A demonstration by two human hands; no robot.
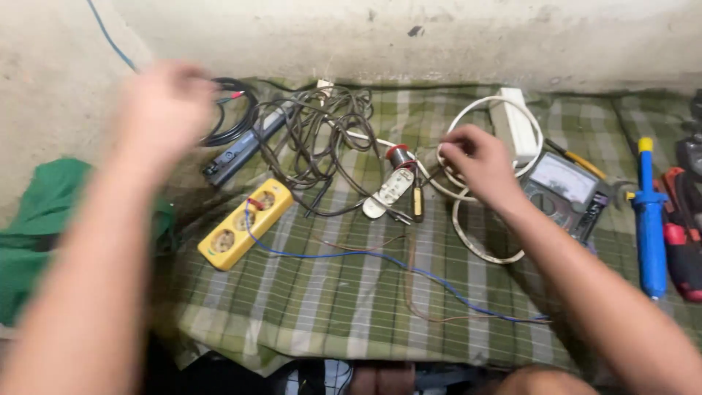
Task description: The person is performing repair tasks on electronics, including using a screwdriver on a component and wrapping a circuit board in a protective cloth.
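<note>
My left hand (167, 102) is blurred, raised over the far left of the checked cloth near a coil of black cable (235, 110); whether it holds anything I cannot tell. My right hand (479, 162) reaches to the middle of the cloth, fingers pinched at a white cable loop (468, 234), next to a red-capped spool (399, 155) and a small white part (387, 194). A yellow socket strip (245, 223) lies at the left with a blue wire (351, 254) running from it across the cloth.
A grey tangle of cords (322, 135) and a dark bar-shaped device (241, 150) lie at the back. An analog meter (567, 186), white power strip (513, 124), blue tool (649, 219) and red-black tool (684, 249) sit on the right. Green fabric (36, 227) lies at the left.
</note>
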